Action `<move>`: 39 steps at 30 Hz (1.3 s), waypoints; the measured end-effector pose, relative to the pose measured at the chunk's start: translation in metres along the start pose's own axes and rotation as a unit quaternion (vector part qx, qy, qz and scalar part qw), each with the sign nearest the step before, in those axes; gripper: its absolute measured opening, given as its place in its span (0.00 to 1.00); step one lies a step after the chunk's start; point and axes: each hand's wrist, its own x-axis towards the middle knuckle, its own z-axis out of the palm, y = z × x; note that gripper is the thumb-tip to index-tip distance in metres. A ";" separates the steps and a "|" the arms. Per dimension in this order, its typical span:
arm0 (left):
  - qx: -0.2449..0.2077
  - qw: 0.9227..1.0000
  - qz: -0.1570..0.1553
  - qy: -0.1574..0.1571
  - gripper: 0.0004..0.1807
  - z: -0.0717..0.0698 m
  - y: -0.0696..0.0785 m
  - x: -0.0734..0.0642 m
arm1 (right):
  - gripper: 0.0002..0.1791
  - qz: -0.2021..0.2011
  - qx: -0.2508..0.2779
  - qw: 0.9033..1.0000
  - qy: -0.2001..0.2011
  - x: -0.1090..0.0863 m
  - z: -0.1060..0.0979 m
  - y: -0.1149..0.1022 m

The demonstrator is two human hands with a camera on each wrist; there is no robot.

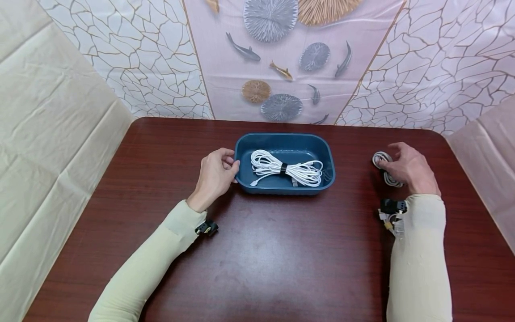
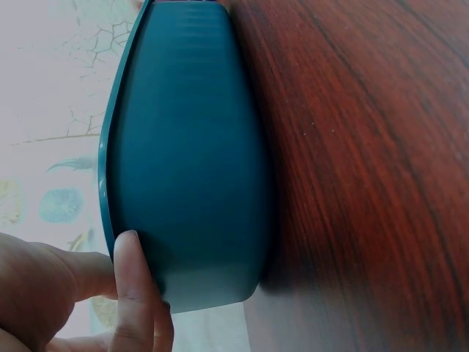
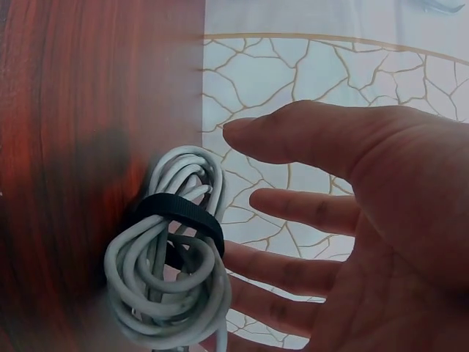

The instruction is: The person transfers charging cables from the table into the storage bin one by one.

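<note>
A dark blue plastic box (image 1: 249, 191) stands on the table and holds a white cable bundle (image 1: 269, 167) wrapped with a black strap. My left hand (image 1: 215, 172) pinches the box's left rim, one fingertip on the outer wall in the left wrist view. A second coiled cable (image 3: 168, 293), greyish white with a black hook-and-loop strap, lies on the table at the right. My right hand (image 1: 412, 167) is right over it, thumb and fingers spread apart around it. In the right wrist view the fingers extend beside the coil, with their tips close to it.
The brown wooden table (image 1: 257, 250) runs back to a patterned cloth backdrop (image 1: 277, 58). A plain pale cloth (image 1: 48, 134) borders the left side, another the right. Small camera units are strapped to both wrists.
</note>
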 end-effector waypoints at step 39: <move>0.007 1.000 0.004 -0.001 0.17 -0.001 0.000 -0.001 | 0.38 0.013 0.014 1.000 -0.017 0.005 0.011 0.006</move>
